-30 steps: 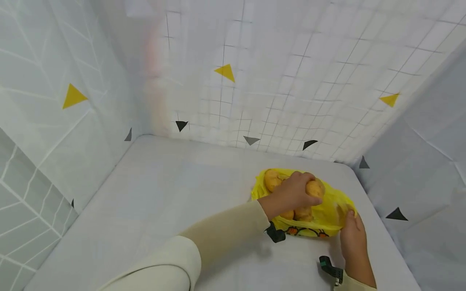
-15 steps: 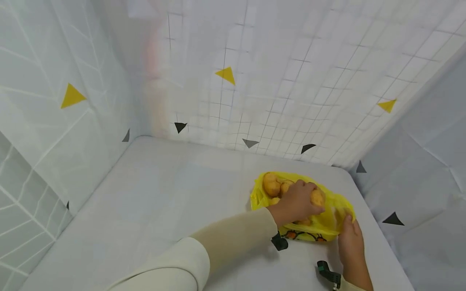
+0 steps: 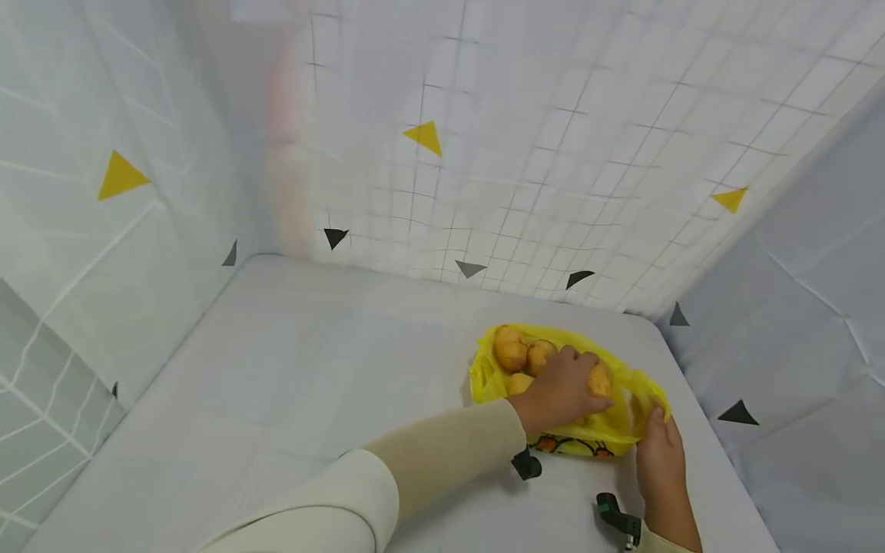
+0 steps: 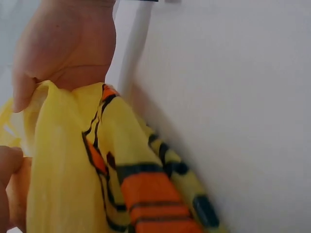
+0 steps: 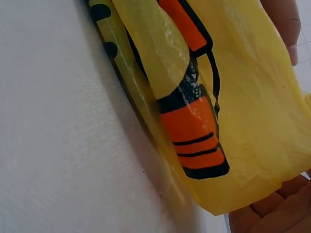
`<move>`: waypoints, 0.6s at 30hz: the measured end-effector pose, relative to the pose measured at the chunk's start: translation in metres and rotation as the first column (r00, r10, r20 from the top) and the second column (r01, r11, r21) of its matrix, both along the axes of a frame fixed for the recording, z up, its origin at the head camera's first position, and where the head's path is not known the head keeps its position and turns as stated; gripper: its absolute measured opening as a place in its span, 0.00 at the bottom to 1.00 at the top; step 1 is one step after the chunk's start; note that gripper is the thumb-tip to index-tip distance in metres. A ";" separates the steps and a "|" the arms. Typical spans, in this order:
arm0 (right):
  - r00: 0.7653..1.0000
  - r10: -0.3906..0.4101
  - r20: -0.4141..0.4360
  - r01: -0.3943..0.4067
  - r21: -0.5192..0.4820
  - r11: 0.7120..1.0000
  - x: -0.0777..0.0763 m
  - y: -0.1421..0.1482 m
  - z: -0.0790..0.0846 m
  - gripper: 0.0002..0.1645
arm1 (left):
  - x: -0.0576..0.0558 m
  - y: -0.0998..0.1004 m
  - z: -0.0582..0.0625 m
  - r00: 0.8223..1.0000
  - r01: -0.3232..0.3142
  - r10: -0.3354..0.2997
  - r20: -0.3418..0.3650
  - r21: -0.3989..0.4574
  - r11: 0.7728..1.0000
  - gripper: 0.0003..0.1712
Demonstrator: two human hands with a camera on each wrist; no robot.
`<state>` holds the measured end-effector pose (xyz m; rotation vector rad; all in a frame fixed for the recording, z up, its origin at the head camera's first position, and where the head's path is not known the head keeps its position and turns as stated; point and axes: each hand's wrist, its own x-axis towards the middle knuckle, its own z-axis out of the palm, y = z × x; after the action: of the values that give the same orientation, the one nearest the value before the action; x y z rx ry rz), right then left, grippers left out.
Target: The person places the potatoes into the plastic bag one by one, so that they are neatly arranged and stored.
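A yellow plastic bag with orange and black print lies on the right part of the table, its mouth spread open. Several potatoes lie inside, mostly toward the bag's left end. Reaching over the near rim, my left hand grips one potato within the bag's mouth. At the right end, my right hand holds the bag's edge, thumb on the inside and fingers outside. In the right wrist view, the bag's printed side hides much of the right hand. Part of the left hand covers potatoes beneath it.
A pale table carries the bag near its right edge. White sheets with grid lines and yellow and black triangles stand behind and to both sides. Dark wrist-worn devices sit at both wrists, close to the bag's near side.
My left hand, still gripping the potato, has sunk a little lower into the bag's mouth, and more potatoes show at its left. The right hand keeps its hold on the edge.
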<state>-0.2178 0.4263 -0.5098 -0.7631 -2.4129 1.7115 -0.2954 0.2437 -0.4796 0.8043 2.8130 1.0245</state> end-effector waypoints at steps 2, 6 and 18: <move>1.000 -0.003 -0.003 0.003 0.002 1.000 0.000 0.000 0.000 0.48 | 0.001 0.001 -0.001 1.000 0.000 0.000 -0.001 0.001 1.000 0.42; 1.000 -0.007 0.001 0.006 0.008 1.000 0.001 -0.001 -0.001 0.49 | 0.003 0.001 -0.001 1.000 0.001 -0.002 -0.017 -0.021 1.000 0.41; 1.000 -0.004 -0.002 0.004 0.014 1.000 0.000 -0.001 0.003 0.47 | 0.002 0.012 -0.006 0.982 0.021 -0.067 -0.174 -0.249 0.968 0.43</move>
<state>-0.2181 0.4256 -0.5066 -0.7630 -2.4180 1.6912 -0.2938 0.2556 -0.4857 0.9688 2.9749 0.6045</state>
